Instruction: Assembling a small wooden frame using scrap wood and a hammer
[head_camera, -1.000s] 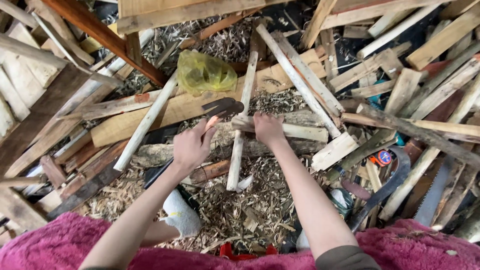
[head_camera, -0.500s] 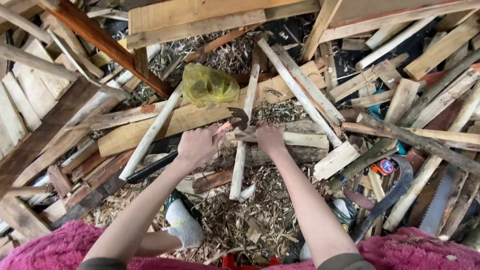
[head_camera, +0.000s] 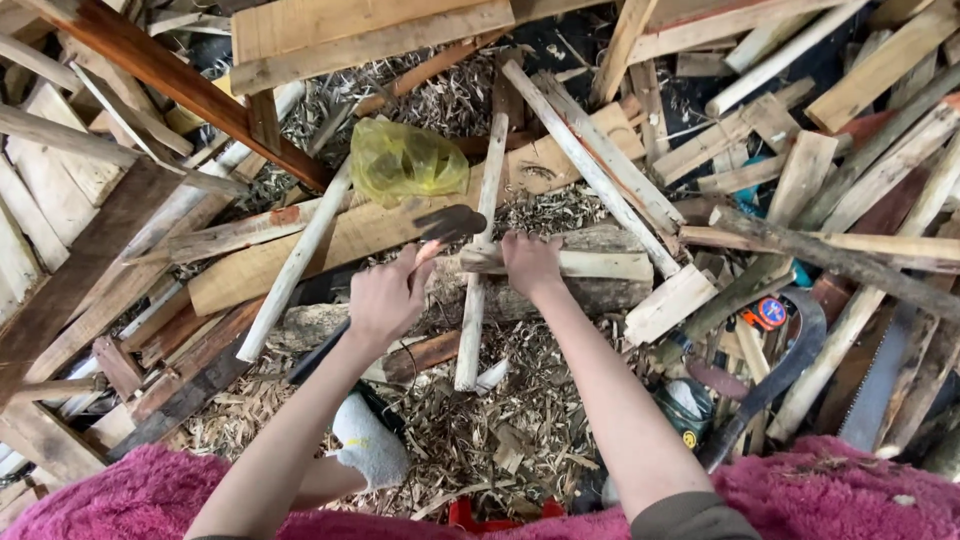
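Observation:
My left hand (head_camera: 385, 298) grips the handle of a hatchet, its dark blade (head_camera: 448, 221) raised just above and left of a long pale stick (head_camera: 476, 300). That stick runs away from me across a thick log (head_camera: 605, 292). My right hand (head_camera: 530, 263) presses down on a short pale wood piece (head_camera: 605, 265) lying crosswise on the log, right beside the stick. The blade hangs a little left of my right hand's fingers. Whether the right fingers also touch the long stick is unclear.
A yellow plastic bag (head_camera: 405, 160) lies on planks behind the blade. Scrap boards and sticks are piled all around, with wood shavings (head_camera: 500, 440) underfoot. A curved machete (head_camera: 770, 375), a saw (head_camera: 880, 390) and a round orange tape measure (head_camera: 766, 312) lie at right. A white sock (head_camera: 368, 442) and pink cloth (head_camera: 100, 500) are near me.
The hatchet blade dropped toward the stick half a second ago and has lifted back up and left. My right hand stayed on the wood.

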